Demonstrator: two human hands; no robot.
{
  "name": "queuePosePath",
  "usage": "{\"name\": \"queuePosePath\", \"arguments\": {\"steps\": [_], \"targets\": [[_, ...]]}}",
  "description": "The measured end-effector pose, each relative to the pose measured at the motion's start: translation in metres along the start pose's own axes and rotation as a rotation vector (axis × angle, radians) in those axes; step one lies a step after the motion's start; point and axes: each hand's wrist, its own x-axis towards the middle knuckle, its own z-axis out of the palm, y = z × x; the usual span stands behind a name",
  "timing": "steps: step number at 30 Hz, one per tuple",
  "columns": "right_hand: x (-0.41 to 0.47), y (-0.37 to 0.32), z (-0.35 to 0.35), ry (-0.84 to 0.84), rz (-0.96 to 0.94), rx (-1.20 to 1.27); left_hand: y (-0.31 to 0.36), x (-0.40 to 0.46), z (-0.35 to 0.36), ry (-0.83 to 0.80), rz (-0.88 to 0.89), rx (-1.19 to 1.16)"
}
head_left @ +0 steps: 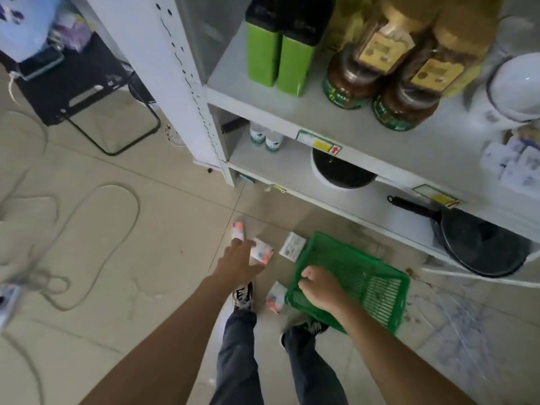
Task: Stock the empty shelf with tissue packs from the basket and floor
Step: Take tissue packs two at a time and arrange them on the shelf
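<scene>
Beside the left hand (238,260) lies a tissue pack (262,251).

1. Low in the frame's centre, a green basket (365,285) sits on the tiled floor (146,229), just below the white shelf unit (292,118).
2. The right hand (320,290) curls over the basket's near left rim.
3. The left hand (238,258) reaches out left of the basket, fingers extended, touching a pink-patterned tissue pack (263,252).
4. Another patterned pack (237,230) lies just beyond the left fingertips; a white pack (292,246) lies by the basket's far corner; a fourth pack (276,296) lies beside the basket's left edge.
5. On the shelves at upper right stand green cartons (280,59) and brown jars (350,80); a black frying pan (479,244) rests on the lowest shelf at right.
</scene>
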Motion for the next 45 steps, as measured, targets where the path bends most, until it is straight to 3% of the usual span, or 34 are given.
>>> {"name": "queuePosePath", "arguments": {"steps": [4, 13, 18, 24, 28, 32, 37, 42, 45], "targets": [[0.055, 0.021, 0.042, -0.113, 0.028, 0.075, -0.023, 0.04, 0.049, -0.034, -0.084, -0.083], [0.224, 0.059, 0.132, -0.118, 0.135, 0.331, -0.107, 0.178, 0.172, -0.094, -0.167, -0.208], [0.332, 0.073, 0.168, -0.01, 0.214, 0.468, -0.163, 0.256, 0.235, -0.159, -0.172, -0.178], [0.439, 0.073, 0.183, 0.183, 0.303, 0.614, -0.195, 0.335, 0.285, -0.12, -0.208, -0.222], [0.48, 0.081, 0.188, 0.344, 0.406, 0.723, -0.202, 0.372, 0.312, -0.058, -0.379, -0.411], [0.506, 0.095, 0.19, 0.372, 0.552, 0.997, -0.209, 0.403, 0.331, -0.169, -0.44, -0.686], [0.538, 0.1, 0.183, 0.171, 0.5, 0.968, -0.21, 0.435, 0.345, 0.026, -0.466, -0.914], [0.555, 0.115, 0.202, 0.289, 0.588, 0.875, -0.211, 0.45, 0.359, 0.24, -0.441, -0.939], [0.557, 0.119, 0.207, 0.261, 0.53, 0.934, -0.215, 0.453, 0.361, 0.222, -0.431, -0.943]]}}
